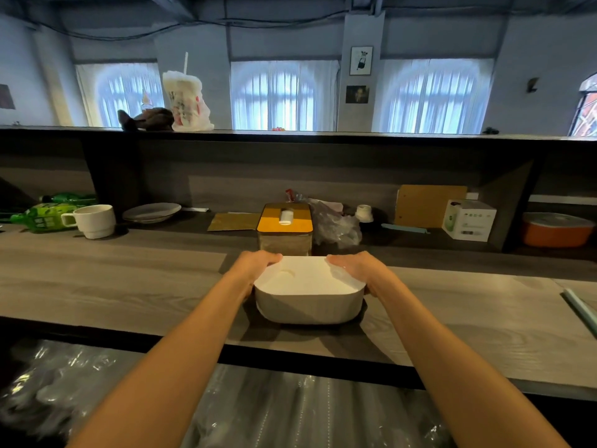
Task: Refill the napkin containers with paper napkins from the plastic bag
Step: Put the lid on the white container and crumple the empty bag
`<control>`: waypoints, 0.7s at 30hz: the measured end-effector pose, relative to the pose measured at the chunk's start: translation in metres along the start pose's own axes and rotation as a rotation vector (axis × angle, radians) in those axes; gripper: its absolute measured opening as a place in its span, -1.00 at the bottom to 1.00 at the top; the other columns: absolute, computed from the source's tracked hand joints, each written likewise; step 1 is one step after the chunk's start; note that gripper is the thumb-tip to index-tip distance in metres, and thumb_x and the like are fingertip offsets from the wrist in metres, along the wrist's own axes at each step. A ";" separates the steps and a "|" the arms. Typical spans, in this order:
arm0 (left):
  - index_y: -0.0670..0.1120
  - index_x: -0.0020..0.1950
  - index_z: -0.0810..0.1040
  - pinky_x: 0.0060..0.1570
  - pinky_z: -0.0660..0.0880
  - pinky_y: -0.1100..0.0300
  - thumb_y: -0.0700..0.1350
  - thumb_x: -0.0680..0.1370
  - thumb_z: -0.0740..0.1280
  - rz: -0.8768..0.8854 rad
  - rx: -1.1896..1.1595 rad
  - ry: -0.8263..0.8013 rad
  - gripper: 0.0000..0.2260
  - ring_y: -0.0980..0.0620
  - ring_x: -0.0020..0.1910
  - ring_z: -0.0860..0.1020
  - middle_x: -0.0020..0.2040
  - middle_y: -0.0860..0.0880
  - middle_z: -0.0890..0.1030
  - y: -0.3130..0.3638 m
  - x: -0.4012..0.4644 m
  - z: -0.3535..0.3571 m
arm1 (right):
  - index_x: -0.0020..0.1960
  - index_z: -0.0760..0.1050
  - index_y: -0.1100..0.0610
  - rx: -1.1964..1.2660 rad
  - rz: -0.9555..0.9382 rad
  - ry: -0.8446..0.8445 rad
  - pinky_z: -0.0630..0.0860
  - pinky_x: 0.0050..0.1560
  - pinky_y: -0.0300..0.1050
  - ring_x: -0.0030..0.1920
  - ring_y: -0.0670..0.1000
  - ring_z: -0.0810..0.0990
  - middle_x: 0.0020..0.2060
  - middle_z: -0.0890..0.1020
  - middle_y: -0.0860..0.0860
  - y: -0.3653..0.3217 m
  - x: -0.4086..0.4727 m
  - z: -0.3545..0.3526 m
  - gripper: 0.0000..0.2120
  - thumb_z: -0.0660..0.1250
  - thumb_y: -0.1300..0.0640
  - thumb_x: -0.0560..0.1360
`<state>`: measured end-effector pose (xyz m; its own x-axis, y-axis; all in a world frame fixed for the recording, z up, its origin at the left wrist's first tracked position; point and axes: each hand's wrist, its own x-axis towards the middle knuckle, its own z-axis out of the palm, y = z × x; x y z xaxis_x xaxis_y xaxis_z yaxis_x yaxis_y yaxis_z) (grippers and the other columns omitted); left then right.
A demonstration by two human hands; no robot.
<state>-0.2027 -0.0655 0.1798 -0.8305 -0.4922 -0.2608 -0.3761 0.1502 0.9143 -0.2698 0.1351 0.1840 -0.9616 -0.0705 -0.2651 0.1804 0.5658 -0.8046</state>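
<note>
Now, both hands on the white napkin container (308, 294), which sits on the wooden counter (113, 279) near its front edge, directly ahead of you. Left hand (255, 265) curls over the left top corner; right hand (353, 266) curls over the right top corner. Grasp is on the lid, 1 hand per side; whether you are seating or lifting it can't be told. Advice: press or pull evenly on both sides so the lid doesn't tip, and keep the base flat on the wood. A 2nd container with a yellow lid (285, 221) stands just behind, a strip of white showing at its slot. Crumpled clear plastic bag (336, 226) lies to its right.
</note>
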 end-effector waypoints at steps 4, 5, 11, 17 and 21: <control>-0.15 0.12 0.56 -0.22 0.46 0.16 0.01 0.58 0.38 0.045 -0.063 0.068 -0.74 -0.01 -0.08 0.55 -0.02 -0.08 0.60 -0.001 -0.014 0.003 | 0.46 0.30 0.19 0.147 -0.007 0.030 0.47 0.07 -0.05 0.20 0.14 0.48 0.30 0.45 0.15 0.002 -0.009 0.001 -0.32 0.40 -0.15 0.49; -0.14 0.07 0.58 -0.12 0.53 0.10 -0.01 0.58 0.38 0.075 -0.105 0.105 -0.79 -0.03 -0.03 0.58 0.01 -0.10 0.63 -0.002 -0.017 0.003 | 0.46 0.31 0.19 0.220 -0.005 0.039 0.45 0.01 -0.07 0.14 0.12 0.48 0.23 0.47 0.13 0.003 -0.014 0.000 -0.33 0.41 -0.11 0.49; -0.03 0.01 0.62 0.23 0.47 0.02 0.01 0.63 0.25 0.201 -0.471 0.155 -0.82 0.03 0.03 0.56 -0.05 0.05 0.61 -0.021 -0.047 0.008 | 0.47 0.33 0.09 0.540 0.034 -0.056 0.37 0.40 0.07 0.36 0.14 0.39 0.42 0.38 0.10 0.020 -0.035 -0.002 -0.31 0.37 -0.21 0.46; -0.03 0.44 0.41 0.14 0.35 0.09 0.03 0.66 0.21 0.273 -0.432 0.139 -0.64 0.02 0.19 0.38 0.22 0.03 0.42 -0.046 -0.074 0.029 | 0.41 0.39 0.16 0.567 0.026 -0.073 0.40 0.21 -0.04 0.27 0.13 0.42 0.27 0.48 0.07 0.041 -0.059 -0.002 -0.48 0.38 -0.03 0.53; -0.04 0.46 0.38 0.14 0.43 0.09 0.02 0.62 0.31 0.331 -0.406 0.242 -0.58 0.02 0.18 0.39 0.30 -0.04 0.45 -0.036 -0.078 0.037 | 0.45 0.33 0.09 0.602 -0.002 -0.093 0.39 0.27 0.01 0.30 0.14 0.37 0.38 0.39 0.09 0.039 -0.073 -0.007 -0.43 0.40 -0.01 0.51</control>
<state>-0.1397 -0.0006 0.1555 -0.7414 -0.6644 0.0945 0.1159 0.0119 0.9932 -0.1946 0.1680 0.1760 -0.9449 -0.1577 -0.2869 0.2900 0.0036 -0.9570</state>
